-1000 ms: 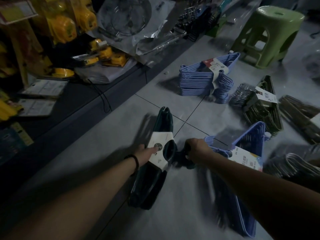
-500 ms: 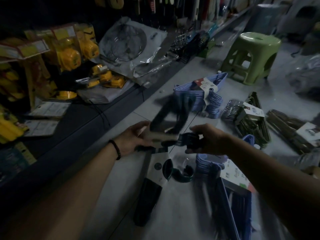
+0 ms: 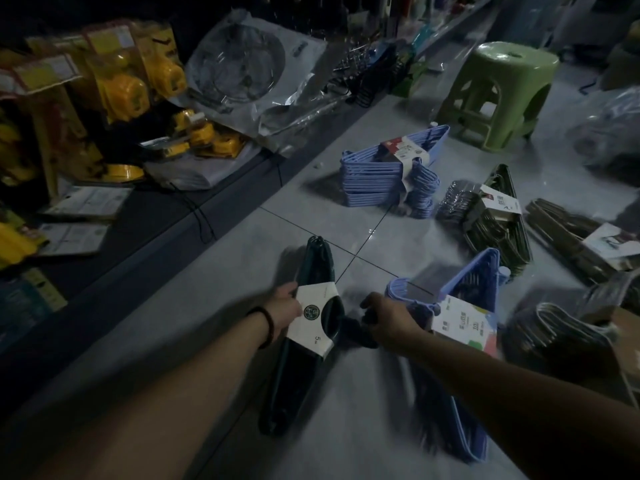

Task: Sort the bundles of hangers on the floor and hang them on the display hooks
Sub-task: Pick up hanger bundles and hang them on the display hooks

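A dark green hanger bundle [image 3: 300, 372] with a white paper band lies on the grey tiled floor in front of me. My left hand [image 3: 284, 306] grips its left side at the band. My right hand [image 3: 386, 317] is curled round the bundle's dark hooks. Just right of that hand lies a light blue hanger bundle [image 3: 465, 282] with a colourful label. Farther back sits a taller stack of light blue hangers [image 3: 375, 178]. To the right are olive-dark bundles [image 3: 500, 223], [image 3: 568, 233] and a pile of metal hangers [image 3: 554, 336].
A low dark shelf [image 3: 138, 230] runs along the left, carrying yellow packaged goods [image 3: 121, 91] and bagged wire items [image 3: 242, 64]. A green plastic stool [image 3: 502, 88] stands at the back right, with a plastic bag [image 3: 609, 129] beyond it. A cardboard edge [image 3: 627, 323] shows at the far right.
Half a second ago both hands held a dark bundle raised above the floor, with another lying beneath. Now both hands are low on the dark green bundle lying on the floor.
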Action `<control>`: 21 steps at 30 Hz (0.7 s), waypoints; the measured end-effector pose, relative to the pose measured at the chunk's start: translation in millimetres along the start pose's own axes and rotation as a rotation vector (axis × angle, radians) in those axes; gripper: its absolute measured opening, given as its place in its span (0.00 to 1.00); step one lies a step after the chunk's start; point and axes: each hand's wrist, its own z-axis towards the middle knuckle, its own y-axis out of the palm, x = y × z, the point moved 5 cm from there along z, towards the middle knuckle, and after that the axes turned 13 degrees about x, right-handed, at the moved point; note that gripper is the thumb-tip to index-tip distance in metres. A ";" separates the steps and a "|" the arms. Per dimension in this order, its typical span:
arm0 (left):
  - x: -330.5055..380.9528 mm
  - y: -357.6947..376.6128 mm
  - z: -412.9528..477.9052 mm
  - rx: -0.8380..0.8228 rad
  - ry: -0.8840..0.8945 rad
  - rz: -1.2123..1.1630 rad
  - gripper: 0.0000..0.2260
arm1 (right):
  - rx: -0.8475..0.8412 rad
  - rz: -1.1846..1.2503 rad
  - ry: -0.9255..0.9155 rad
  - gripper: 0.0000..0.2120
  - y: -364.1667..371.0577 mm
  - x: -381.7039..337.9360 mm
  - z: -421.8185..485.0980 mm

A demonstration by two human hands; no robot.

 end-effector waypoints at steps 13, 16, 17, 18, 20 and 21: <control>-66.9 9.2 -15.4 0.102 0.090 0.488 0.21 | -0.253 -0.534 -0.109 0.42 55.2 -30.7 16.9; -69.1 12.5 -23.4 0.062 -0.224 -0.036 0.20 | -0.339 -0.157 0.087 0.28 59.3 -28.5 23.9; -68.8 13.3 -25.5 -0.043 -0.321 -0.240 0.22 | -0.373 -0.037 0.107 0.19 58.9 -31.6 23.0; -66.1 9.9 -31.2 -0.102 -0.380 -0.369 0.22 | -0.388 0.022 0.095 0.12 58.5 -33.1 24.0; -61.5 3.6 -39.2 -0.172 -0.404 -0.446 0.20 | -0.378 -0.007 0.015 0.11 56.4 -37.9 21.9; -60.6 1.6 -41.1 -0.181 -0.397 -0.431 0.20 | -0.376 -0.056 -0.011 0.17 56.9 -41.3 19.0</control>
